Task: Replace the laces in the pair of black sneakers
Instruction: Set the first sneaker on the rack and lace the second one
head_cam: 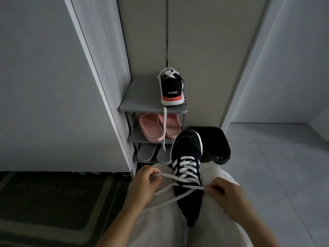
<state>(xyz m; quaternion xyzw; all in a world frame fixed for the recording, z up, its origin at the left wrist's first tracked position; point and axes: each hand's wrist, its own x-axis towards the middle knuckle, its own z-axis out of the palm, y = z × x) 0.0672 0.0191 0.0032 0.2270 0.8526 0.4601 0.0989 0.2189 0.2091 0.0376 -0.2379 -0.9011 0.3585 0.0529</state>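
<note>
At far left a dark door mat [44,198] with faint lettering lies on the floor, against a white panel [53,86] that rises up the frame. Next along, a grey shoe rack [140,98] stands in the corner before a beige cupboard front. It has pink slippers [151,127] on its middle shelf and grey slippers [147,153] on the shelf below. On its top shelf I see one black sneaker [171,88], heel toward me, sole red and white. Its loose lace [164,129] hangs over the shelf edge, down past the pink pair. Right of the rack a bin [216,145] lined with a black bag stands on the pale tiled floor [276,166], which spreads away to the right. Nearer to me, the other sneaker [188,154] lies on the person's lap [160,227], between thighs in light trousers, toe pointing away toward the rack and bin. A white lace [187,172] criss-crosses up its eyelets. The left hand [147,182], just left of the shoe, has its fingers curled and pinches one free length of that lace, drawn out sideways. The right hand [226,195], just right of the shoe's collar, pinches the other length between thumb and fingertips, pulled across the tongue. Both bare forearms come in from the bottom edge.
</note>
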